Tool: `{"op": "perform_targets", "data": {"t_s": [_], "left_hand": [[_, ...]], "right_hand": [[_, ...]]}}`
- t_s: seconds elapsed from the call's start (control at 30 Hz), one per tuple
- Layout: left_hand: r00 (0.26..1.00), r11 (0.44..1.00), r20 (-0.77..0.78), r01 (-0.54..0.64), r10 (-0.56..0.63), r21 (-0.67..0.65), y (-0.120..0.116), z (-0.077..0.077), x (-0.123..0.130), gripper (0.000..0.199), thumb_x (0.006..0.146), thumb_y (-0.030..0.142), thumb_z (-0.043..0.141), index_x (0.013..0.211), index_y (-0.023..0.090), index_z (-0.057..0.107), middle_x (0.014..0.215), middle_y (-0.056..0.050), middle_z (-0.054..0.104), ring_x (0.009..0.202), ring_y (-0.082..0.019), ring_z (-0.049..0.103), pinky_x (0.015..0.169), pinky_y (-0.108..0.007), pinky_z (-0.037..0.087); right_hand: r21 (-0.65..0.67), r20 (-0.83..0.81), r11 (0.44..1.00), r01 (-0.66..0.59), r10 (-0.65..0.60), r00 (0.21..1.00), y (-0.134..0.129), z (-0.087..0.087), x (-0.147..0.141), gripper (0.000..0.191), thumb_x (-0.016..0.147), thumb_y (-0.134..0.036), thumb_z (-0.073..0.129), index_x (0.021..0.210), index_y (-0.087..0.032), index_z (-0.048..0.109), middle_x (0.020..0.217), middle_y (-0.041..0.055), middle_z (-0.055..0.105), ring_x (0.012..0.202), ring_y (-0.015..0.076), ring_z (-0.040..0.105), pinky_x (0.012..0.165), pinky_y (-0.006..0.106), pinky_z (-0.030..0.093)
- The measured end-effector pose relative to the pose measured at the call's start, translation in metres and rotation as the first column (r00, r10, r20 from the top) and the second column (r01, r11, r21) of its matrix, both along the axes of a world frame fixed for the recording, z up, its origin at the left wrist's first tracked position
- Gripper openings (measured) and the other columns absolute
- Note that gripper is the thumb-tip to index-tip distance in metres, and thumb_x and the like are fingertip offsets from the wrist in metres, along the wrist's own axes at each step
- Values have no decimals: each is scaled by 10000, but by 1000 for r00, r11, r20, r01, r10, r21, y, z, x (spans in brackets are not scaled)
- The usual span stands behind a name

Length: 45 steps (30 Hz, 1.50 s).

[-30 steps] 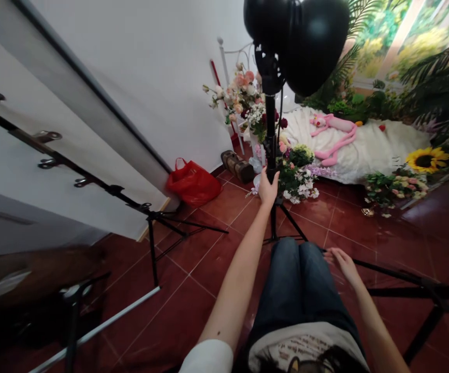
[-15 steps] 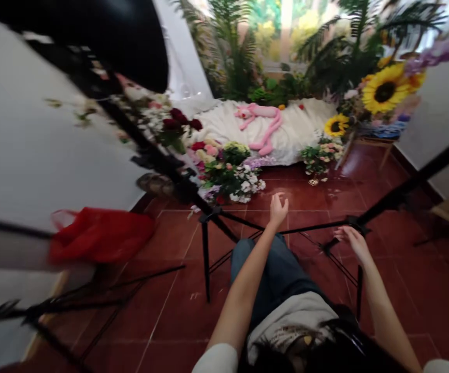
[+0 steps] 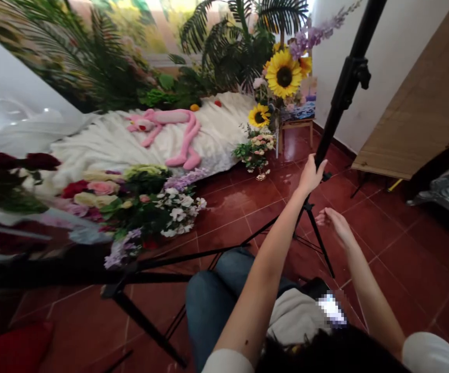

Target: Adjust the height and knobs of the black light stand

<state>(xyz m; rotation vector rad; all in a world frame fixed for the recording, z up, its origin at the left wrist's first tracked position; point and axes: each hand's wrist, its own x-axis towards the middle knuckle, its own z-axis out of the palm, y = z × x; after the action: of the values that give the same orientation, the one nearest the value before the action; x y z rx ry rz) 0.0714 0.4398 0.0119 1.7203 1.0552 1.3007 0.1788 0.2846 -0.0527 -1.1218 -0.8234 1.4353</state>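
Observation:
A black stand (image 3: pixel 330 127) with a long pole and spread tripod legs rises at the right. My left hand (image 3: pixel 310 176) is closed round its lower pole, the thumb on the right side and the fingers on the left. Below and to the right, my right hand (image 3: pixel 336 224) hovers with fingers loosely curled and apart, holding nothing, close to the stand's legs. A phone-like bright screen (image 3: pixel 332 309), partly pixelated, lies by my lap.
A second black stand (image 3: pixel 146 326) spreads its legs at left. Beyond are flower bunches (image 3: pixel 131 199), a pink plush toy (image 3: pixel 170 118) on white cloth (image 3: pixel 107 147), and sunflowers (image 3: pixel 284 75). A brown board (image 3: pixel 406 103) leans at right. Red fabric (image 3: pixel 14 347) lies lower left.
My view has swung to the right. My left hand has moved from above my knees to the right-hand stand's pole and closed on it. My right hand stays near the stand's legs.

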Motion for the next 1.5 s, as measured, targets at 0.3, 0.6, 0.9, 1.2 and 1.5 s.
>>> {"op": "perform_targets", "data": {"t_s": [0.3,0.6,0.9,1.2,1.5], "left_hand": [[998,999,-45,-37,37,7,6,-11,-1,403,984,558,356,1104,206,510,952,-65,661,862,-175,663,827,-311,496],[997,999,-52,-51,51,7,8,-11,-1,345,987,479,422,1154,198,532,957,-72,689,858,-176,678,794,-295,493],[997,1000,-80,-3,2,-12,0,3,-15,326,951,478,505,1136,227,600,939,-47,719,853,-168,687,821,-295,508],[992,1000,-123,0,-3,-29,2,2,-16,376,949,512,495,1195,243,589,962,-37,724,886,-178,691,853,-305,509],[988,999,-151,-19,15,-27,0,0,-18,435,928,572,498,1214,254,581,901,-15,713,840,-164,679,810,-277,498]], "right_hand": [[-53,-648,971,-231,142,748,60,61,-2,218,958,-400,532,898,-220,640,661,-52,625,534,44,537,465,122,441],[111,-850,925,-364,279,448,85,69,0,156,956,-174,509,859,-218,622,703,-98,691,572,9,585,510,64,473],[127,-803,936,-328,292,520,93,69,11,135,850,-82,617,919,-166,697,812,-54,753,589,24,635,565,126,547],[-34,-158,999,-28,23,987,101,58,4,205,893,-330,651,743,-190,659,814,36,767,521,74,624,569,179,571],[632,732,771,-79,-560,387,69,74,19,242,902,-206,510,982,-245,736,1118,84,695,939,216,679,750,337,565]]}}
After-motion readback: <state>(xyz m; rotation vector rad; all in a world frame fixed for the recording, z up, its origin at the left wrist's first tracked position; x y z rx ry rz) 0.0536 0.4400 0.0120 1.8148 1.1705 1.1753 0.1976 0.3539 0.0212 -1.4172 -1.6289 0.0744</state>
